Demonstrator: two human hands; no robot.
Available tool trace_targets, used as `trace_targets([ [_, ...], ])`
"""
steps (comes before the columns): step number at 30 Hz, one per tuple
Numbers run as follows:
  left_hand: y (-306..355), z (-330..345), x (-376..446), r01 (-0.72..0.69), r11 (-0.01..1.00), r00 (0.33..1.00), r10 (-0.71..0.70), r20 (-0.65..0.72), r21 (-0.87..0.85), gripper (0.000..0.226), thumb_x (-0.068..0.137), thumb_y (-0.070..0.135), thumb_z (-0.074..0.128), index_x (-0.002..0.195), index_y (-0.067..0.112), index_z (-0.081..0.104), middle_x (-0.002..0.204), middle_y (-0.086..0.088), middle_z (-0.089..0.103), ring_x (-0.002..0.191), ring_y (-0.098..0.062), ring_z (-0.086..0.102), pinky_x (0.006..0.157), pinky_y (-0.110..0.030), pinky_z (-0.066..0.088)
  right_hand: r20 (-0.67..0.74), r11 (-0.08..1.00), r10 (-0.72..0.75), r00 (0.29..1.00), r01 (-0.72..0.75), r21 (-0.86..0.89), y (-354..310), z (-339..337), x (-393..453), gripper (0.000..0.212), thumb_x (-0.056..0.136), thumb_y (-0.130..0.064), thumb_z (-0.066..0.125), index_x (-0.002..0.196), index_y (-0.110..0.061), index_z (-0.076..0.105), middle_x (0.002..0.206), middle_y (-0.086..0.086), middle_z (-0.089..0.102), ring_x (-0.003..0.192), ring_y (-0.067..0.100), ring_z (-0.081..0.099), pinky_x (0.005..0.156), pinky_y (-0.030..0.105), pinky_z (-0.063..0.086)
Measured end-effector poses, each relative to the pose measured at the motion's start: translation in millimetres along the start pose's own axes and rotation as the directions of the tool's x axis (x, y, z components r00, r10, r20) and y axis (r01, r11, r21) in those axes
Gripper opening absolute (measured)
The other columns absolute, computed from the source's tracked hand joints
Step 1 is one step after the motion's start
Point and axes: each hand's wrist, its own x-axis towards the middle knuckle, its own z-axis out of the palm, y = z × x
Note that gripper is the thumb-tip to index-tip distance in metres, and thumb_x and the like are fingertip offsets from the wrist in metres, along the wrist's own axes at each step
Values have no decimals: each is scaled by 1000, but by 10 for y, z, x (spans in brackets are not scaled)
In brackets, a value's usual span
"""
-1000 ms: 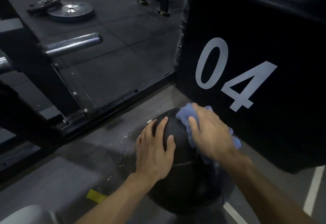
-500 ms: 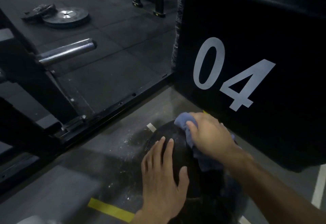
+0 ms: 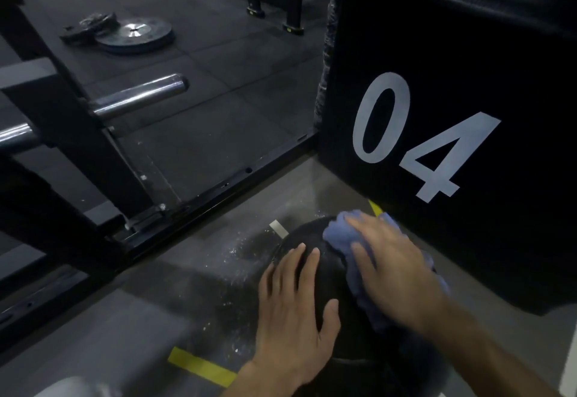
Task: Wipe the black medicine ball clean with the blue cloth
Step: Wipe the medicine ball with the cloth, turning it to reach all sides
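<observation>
The black medicine ball (image 3: pixel 334 274) rests on the grey floor at the bottom centre, right in front of a big black box. My left hand (image 3: pixel 293 312) lies flat on the ball's near left side, fingers spread, steadying it. My right hand (image 3: pixel 396 274) presses the crumpled blue cloth (image 3: pixel 340 237) against the ball's upper right side. The cloth bulges out past my fingers at the top and along the right edge. The ball's lower part is hidden under my arms.
The black box marked "04" (image 3: pixel 437 115) stands close on the right. A black rack frame (image 3: pixel 93 159) with a chrome bar (image 3: pixel 140 96) stands on the left. Weight plates (image 3: pixel 134 35) lie on the far floor. Yellow tape (image 3: pixel 201 367) and white dust mark the floor beside the ball.
My right hand has slid the cloth over the ball's top, back and forth. My left hand shifted down the near side and spread flat. The view moved slightly.
</observation>
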Motion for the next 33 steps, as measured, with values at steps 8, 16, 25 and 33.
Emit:
trace_targets([
  [8, 123, -114, 400, -30, 978, 999, 32, 6, -208, 59, 97, 50, 19, 147, 36, 49, 153, 20, 44, 143, 8, 31, 126, -36, 22, -226, 979, -108, 968, 65, -191, 16, 238, -789, 59, 108, -58, 11, 163, -44, -2, 169, -7, 21, 160, 9, -4, 121, 32, 11],
  [16, -14, -39, 411, -73, 982, 991, 91, 95, -174, 64, 97, 48, 19, 148, 29, 52, 155, 12, 48, 145, -2, 38, 124, -37, 21, 5, 991, 137, 991, -137, 3, 31, 2, -263, 61, 103, -52, 25, 156, -30, 45, 163, 1, 44, 152, 26, 37, 122, 53, 33],
  [25, 51, -44, 560, -49, 987, 999, 51, 13, -155, 49, 99, 38, 24, 138, 32, 53, 141, 15, 55, 129, -1, 48, 118, -38, 28, 332, 847, 408, 850, -488, 209, 366, -111, 885, 30, 108, -27, 40, 115, -15, 67, 105, 13, 70, 103, 33, 69, 100, 53, 52],
  [33, 233, -53, 755, 104, 964, 994, -92, 58, -244, 50, 103, 29, 34, 153, 25, 34, 137, 6, 62, 128, -12, 54, 123, -41, 25, 207, 951, 255, 945, -284, 125, -40, -285, 412, 40, 110, -34, 37, 148, -32, 49, 140, 3, 61, 130, 26, 56, 112, 44, 42],
])
